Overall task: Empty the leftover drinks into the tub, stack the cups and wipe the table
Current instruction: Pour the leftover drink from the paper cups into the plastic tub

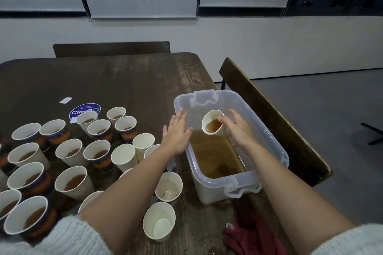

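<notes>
Amber-brown liquid, thin like tea, pools in the near half of the translucent plastic tub (269, 130), a rectangular tub with clip handles at both ends, standing on the dark, worn wooden tabletop (124, 80)

Step in hand, judged: emptying. Right hand (238, 128) holds a white paper cup (213, 122) tilted over the tub's middle, mouth toward the camera, drink pooled at the lower lip; fingers curled round the cup wall. Left hand (177, 132) lies flat on the tub's left rim, fingers straight and close together, apparently steadying it

Left of the tub: many cups (70, 182) with drink in them, tapered paper, some with blue-orange printed sleeves. Just beside the tub's near-left corner, empty cups (159, 221), one with a wet film at the bottom. Dark red cloth (252, 236), crumpled and soft, lies near the tub's near end

Next move, judged: tip the cup further until drained, then nest it in an empty one. Thin paper walls will dent under a hard squeeze. Stacking and wiping not yet done
</notes>
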Demonstrator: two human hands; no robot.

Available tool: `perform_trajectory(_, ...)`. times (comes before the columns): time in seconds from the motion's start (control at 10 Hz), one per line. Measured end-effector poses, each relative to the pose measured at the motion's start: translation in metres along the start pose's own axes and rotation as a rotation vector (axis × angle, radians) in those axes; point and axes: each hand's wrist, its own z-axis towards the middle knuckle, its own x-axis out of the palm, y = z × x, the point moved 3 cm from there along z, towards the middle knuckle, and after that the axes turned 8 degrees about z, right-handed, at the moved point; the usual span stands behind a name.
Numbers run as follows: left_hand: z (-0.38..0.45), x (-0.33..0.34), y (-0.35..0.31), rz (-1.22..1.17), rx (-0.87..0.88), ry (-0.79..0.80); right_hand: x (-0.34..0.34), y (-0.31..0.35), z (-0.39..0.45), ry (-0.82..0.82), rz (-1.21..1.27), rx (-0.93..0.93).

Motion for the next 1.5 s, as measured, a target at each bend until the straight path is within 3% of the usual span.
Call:
perform_trajectory(0.7, -0.0015, -0.0001, -0.0005, -0.046, -0.002, -0.008, 0.0013, -0.0075, 0.0046, -0.016, -0.352, -0.091)
perform_trajectory(1.5, -0.0024, -0.0006, -0.0014, -0.068, 0.007, -0.014, -0.0014, -0.0015, 0.0023, -0.115, -0.421, -0.187)
